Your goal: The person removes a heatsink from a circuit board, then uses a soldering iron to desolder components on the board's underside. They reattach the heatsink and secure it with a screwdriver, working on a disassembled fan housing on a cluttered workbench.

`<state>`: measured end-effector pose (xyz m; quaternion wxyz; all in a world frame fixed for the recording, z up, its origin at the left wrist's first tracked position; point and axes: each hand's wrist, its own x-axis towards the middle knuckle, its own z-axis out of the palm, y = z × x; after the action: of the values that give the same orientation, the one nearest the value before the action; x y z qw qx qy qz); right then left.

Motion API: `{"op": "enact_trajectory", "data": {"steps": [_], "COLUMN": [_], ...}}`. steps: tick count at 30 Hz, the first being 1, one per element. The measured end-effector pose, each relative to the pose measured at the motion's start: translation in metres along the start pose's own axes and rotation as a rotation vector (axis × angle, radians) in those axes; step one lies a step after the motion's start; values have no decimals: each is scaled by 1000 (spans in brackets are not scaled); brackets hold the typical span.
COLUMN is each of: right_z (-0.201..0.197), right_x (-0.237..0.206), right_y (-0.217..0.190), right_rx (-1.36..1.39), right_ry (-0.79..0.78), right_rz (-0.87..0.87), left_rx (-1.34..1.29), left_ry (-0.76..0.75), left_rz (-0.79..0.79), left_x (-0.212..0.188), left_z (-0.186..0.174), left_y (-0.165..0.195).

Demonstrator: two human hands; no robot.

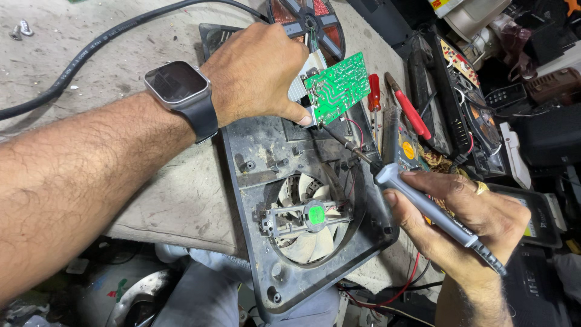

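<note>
Grey plastic appliance base [302, 200] with its fan lies on the worktop; left hand [257, 72] pinches the tilted green circuit board [339, 88] above it, while right hand [466, 212], fingers closed around the slim grey soldering iron [423, 203], angles its tip up-left toward the board's lower edge.

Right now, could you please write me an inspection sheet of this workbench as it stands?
Surface: rough grey concrete bench top, dusty, two small screws at its far left.
Job's things: green printed circuit board tilted up over a dirty black plastic housing with a white fan; grey pen-shaped soldering iron, tip near the board's lower edge.
Clutter: red-handled screwdriver, red-handled pliers, yellow multimeter.
Hands: left hand grips the board; right hand holds the iron.
Cables: thick black cable across the bench; thin red wires.
Surroundings: stacked dismantled appliances at right.
</note>
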<state>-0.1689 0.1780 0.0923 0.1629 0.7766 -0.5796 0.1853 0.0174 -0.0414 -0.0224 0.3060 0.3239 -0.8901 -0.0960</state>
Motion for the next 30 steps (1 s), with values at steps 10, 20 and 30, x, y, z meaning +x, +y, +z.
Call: {"op": "enact_trajectory", "data": {"steps": [10, 20, 30], "right_z": [1, 8, 22], "right_x": [-13, -22, -33], "right_y": [18, 27, 11], "right_rx": [5, 20, -38], "right_ry": [74, 87, 115], "right_rz": [38, 26, -109], "left_rx": [-1, -13, -47], "left_ry": [68, 102, 87], "left_rz": [53, 74, 35], "left_x": [0, 0, 2], "left_z": [2, 2, 1], "left_y": [-3, -4, -3]}}
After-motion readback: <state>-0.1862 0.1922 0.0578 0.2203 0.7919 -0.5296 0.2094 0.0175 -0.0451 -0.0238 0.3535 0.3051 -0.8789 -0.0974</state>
